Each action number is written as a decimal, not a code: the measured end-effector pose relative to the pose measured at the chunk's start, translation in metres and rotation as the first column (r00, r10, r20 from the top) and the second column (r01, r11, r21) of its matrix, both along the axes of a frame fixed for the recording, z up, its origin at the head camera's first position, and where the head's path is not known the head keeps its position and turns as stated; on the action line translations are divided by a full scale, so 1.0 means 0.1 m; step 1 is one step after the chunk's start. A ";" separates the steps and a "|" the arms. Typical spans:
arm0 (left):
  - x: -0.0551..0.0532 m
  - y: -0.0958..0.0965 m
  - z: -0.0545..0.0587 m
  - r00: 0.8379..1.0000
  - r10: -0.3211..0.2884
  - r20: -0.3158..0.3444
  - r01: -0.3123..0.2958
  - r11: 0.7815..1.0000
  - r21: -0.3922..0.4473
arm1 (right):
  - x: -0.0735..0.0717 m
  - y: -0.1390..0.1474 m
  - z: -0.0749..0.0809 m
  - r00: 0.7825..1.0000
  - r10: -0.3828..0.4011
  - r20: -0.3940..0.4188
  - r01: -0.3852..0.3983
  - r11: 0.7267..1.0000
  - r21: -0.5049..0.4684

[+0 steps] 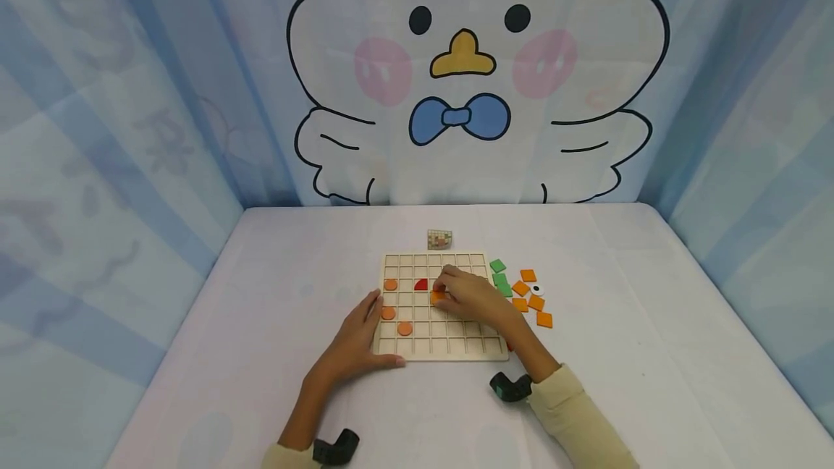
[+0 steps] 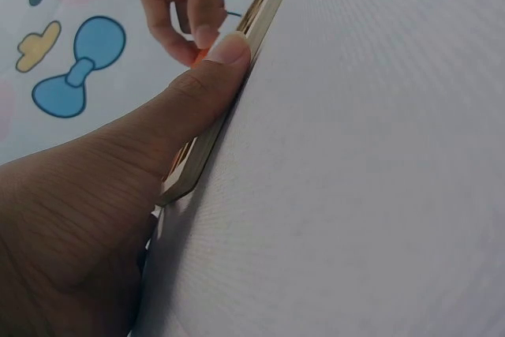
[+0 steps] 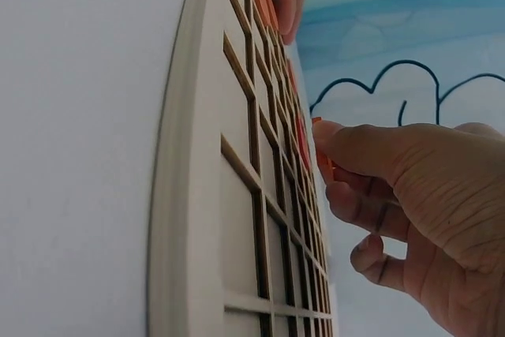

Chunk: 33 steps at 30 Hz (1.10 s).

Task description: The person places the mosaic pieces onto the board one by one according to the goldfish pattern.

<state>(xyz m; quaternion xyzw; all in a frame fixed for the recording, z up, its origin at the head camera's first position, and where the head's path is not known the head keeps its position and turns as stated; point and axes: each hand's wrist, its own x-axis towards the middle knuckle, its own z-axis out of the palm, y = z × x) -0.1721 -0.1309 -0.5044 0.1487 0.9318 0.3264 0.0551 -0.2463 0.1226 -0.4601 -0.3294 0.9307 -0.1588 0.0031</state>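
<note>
A wooden grid board [image 1: 449, 345] lies on the table with orange round pieces [image 1: 405, 328] and one red piece [image 1: 420, 284] in its cells. My right hand [image 1: 474, 296] is over the middle of the board, pinching an orange square tile [image 1: 438, 298] between thumb and fingers. In the right wrist view, that tile's edge shows at the thumb tip. Against the board's front left corner rests my left hand [image 1: 357, 339], its fingers extended along the left side. Its thumb [image 2: 193, 92] lies against the front edge in the left wrist view.
Right of the board lie green tiles [image 1: 502, 284], several loose orange tiles [image 1: 544, 319] and a white disc with a black centre [image 1: 536, 289]. A small patterned card [image 1: 439, 239] sits beyond the far edge. A printed curtain [image 1: 469, 172] hangs behind the table [image 1: 313, 259].
</note>
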 end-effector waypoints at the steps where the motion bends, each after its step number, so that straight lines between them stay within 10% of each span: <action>1: 0.00 0.00 0.00 1.000 0.001 -0.001 -0.001 1.000 0.000 | 0.00 -0.03 0.00 1.000 0.001 0.001 -0.001 1.000 0.002; 33: 0.01 0.00 0.00 1.000 -0.005 -0.008 0.005 1.000 -0.008 | -0.04 -0.33 -0.07 0.999 -0.033 0.002 0.033 0.999 0.036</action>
